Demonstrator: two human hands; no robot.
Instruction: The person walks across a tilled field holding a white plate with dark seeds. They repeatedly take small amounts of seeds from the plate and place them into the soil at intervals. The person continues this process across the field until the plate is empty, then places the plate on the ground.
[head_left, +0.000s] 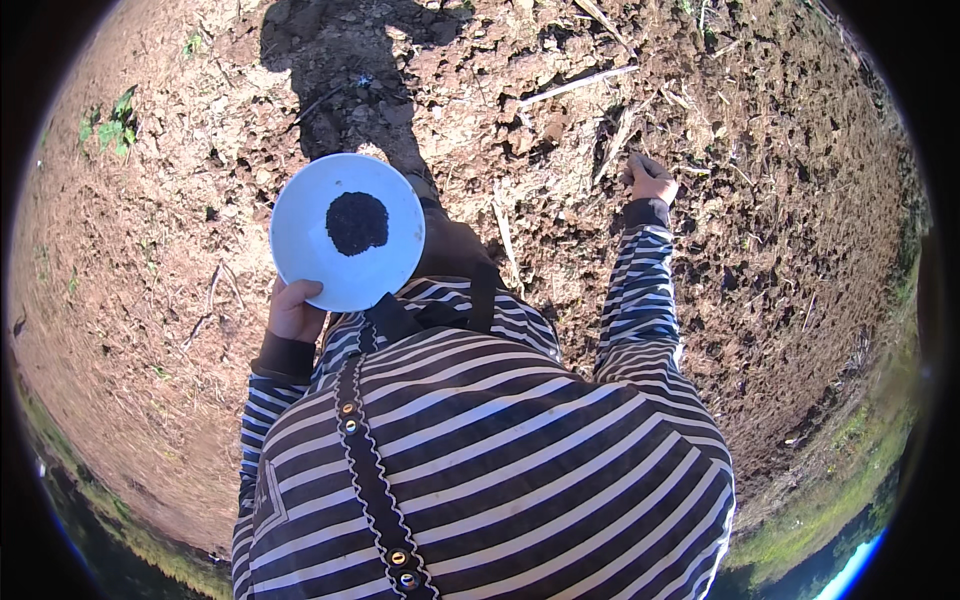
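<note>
A shallow white bowl (300, 225) is in my left hand (295, 309), gripped at its lower left rim with the thumb over the edge. Inside the bowl lies a small heap of dark, fine grains, possibly seeds (357, 223). My right hand (649, 178) is stretched out to the right above the soil, fingers curled in, back of the hand up. Whether anything small is between those fingers cannot be seen. Both arms wear striped sleeves with dark cuffs.
Rough brown tilled soil (757, 247) surrounds me. Dry stalks (577, 85) lie scattered ahead and near my right hand. A small green leafy plant (116, 127) grows at the far left. My shadow falls on the ground ahead. Grass edges the field at lower right.
</note>
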